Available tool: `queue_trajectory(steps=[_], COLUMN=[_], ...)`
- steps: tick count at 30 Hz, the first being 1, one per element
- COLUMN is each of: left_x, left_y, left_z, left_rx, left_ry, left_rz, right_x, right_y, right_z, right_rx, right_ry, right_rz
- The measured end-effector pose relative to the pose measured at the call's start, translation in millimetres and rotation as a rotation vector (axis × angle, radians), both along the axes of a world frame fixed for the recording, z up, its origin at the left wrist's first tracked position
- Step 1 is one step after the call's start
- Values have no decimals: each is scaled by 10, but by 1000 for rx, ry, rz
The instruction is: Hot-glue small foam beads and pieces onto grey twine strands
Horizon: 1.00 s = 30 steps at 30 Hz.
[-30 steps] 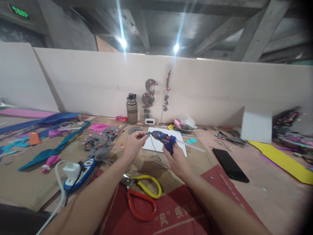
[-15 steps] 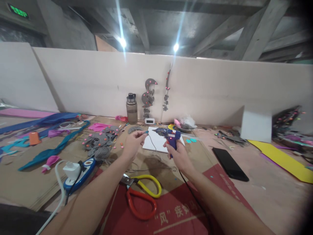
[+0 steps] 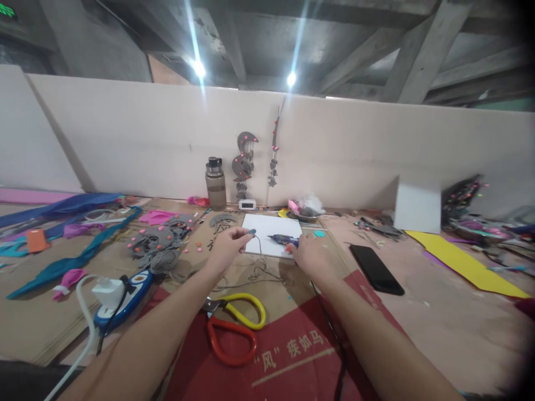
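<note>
Between the thumb and fingertips of my left hand [image 3: 228, 250] is a small teal piece [image 3: 253, 231], its shape too small to make out. A thin grey cord [image 3: 259, 246] hangs from it and trails in loose loops on the cardboard. My right hand [image 3: 311, 257] is closed around the handle of a blue hot glue gun [image 3: 282, 239], low over the white sheet [image 3: 270, 223]. Its dark nozzle points left toward my left hand, apart from the teal piece. Part of the gun is hidden by my fingers. A turquoise cutout [image 3: 319, 234] lies beyond my right hand.
Scissors [image 3: 236, 328] with red and yellow handles lie in front. To the left are a power strip [image 3: 125, 301], grey yarn [image 3: 163, 260] and fabric strips. A phone [image 3: 376, 270] lies right. A bottle [image 3: 215, 186] stands behind; the gun's black cable [image 3: 330, 323] runs toward me.
My right hand has lowered the glue gun toward the white sheet and tilted it over. My left hand still pinches the teal piece. The whole view has shifted slightly to the right.
</note>
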State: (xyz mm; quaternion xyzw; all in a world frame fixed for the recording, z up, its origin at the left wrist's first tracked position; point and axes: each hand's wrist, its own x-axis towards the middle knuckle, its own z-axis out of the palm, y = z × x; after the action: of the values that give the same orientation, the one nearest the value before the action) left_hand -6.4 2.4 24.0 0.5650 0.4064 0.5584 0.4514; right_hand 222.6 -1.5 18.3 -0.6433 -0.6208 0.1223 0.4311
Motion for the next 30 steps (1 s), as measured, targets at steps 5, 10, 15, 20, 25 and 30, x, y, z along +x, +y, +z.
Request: queue_trajectory(steps=[5,10,15,20,25,30], left_x=[41,102,101,97,102,101], left_y=[-107,-200,-202,-167,-137,-140], left_z=[82,144,128,97,61,76], left_rx=[63,87,90,29,-18,-27], left_ry=[173,280,281,191,102,94], left_rz=[32,42,2,-111,-184,-212], right_x=[-350,-727,-696,-605,-587,-570], right_y=[-129,-221,-260,-269,-281,-315], right_z=[80,-46,-12,83,107,141], right_rx=[197,-68,24,128,150,183], right_ry=[117,651,516,357,295,211], right_rz=[314,580,436,365,331,286])
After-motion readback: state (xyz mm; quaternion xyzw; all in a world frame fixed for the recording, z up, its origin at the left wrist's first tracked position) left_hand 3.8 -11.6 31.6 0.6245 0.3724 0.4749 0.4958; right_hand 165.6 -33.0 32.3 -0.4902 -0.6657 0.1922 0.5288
